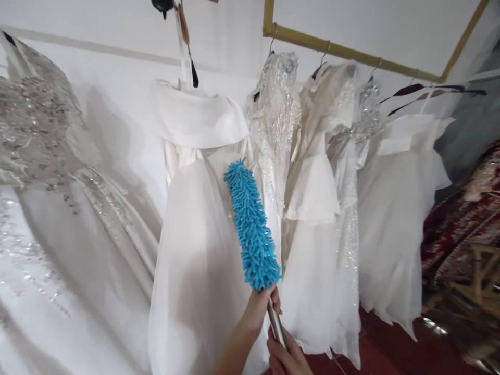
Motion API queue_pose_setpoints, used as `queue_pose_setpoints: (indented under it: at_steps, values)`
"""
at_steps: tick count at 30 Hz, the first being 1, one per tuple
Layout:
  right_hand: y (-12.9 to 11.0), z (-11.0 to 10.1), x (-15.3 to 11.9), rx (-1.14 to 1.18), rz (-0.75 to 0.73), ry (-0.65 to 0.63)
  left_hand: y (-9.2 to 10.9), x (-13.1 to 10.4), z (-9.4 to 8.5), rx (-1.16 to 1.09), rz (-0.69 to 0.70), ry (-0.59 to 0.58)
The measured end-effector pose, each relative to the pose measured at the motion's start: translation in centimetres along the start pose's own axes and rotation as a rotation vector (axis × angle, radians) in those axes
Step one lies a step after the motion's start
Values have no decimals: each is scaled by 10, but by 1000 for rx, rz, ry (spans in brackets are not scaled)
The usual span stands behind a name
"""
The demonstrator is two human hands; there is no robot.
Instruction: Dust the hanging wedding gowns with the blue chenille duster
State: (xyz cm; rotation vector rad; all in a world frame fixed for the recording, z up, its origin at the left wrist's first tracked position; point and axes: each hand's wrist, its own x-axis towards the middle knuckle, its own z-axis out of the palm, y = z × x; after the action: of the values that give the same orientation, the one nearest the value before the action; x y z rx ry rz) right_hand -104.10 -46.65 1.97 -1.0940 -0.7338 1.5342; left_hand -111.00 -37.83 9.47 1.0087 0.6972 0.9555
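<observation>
A duster with a fluffy blue chenille head point(253, 226) and a slim metallic handle point(276, 325) is held upright, tilted a little to the left. My left hand point(260, 307) is closed around the handle just below the blue head. Lower down, my right hand point(287, 354) grips the same handle, partly cut off by the bottom edge. Behind the duster hangs a white off-shoulder dress point(195, 219); whether the blue fibres touch it I cannot tell. Just right of the head is a sequinned white dress point(275, 120).
A beaded gown point(39, 130) fills the left side. More white dresses point(394, 208) hang from a gold rail point(351, 53) on the right. Dark red patterned fabric point(464, 213) and a wooden frame point(484, 276) stand at far right, above a red floor point(375, 349).
</observation>
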Motion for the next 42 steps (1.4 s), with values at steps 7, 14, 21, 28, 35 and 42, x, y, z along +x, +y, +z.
queue_pose_setpoints:
  at_steps: [7,14,21,28,35,42]
  values:
    - [-8,4,26,-82,77,-121,-20,29,-24,-117,-31,139]
    - [15,-10,46,-103,150,-48,-71,50,-47,-271,-239,181]
    - [40,-11,60,-187,88,72,-79,56,-65,-304,-296,119]
    - [6,12,70,-253,-118,3,-7,61,-54,-169,-153,-60]
    - [-37,33,95,-185,-170,-159,38,76,-51,-172,-10,-28]
    - [-20,4,114,-203,-87,-210,2,94,-56,-215,-60,131]
